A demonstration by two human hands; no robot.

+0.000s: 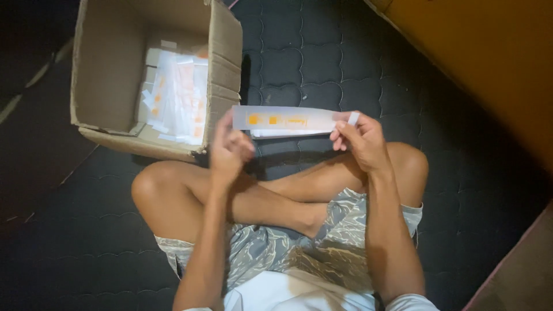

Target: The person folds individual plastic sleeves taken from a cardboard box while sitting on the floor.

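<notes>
Both hands are pinching one long clear plastic sleeve [288,120] at twelve o'clock above the crossed legs: left hand [229,151] closing on its left end, right hand [360,141] gripping its right tab. Many similar sleeves are lying in the cardboard box [224,69] at ten o'clock.

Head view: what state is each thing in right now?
Brown cardboard box: open, flaps up, partly filled with clear packets.
Long clear plastic packet with orange print: held level, off the mattress.
Left hand: grip on the packet's left end.
Right hand: pinching its right end.
</notes>
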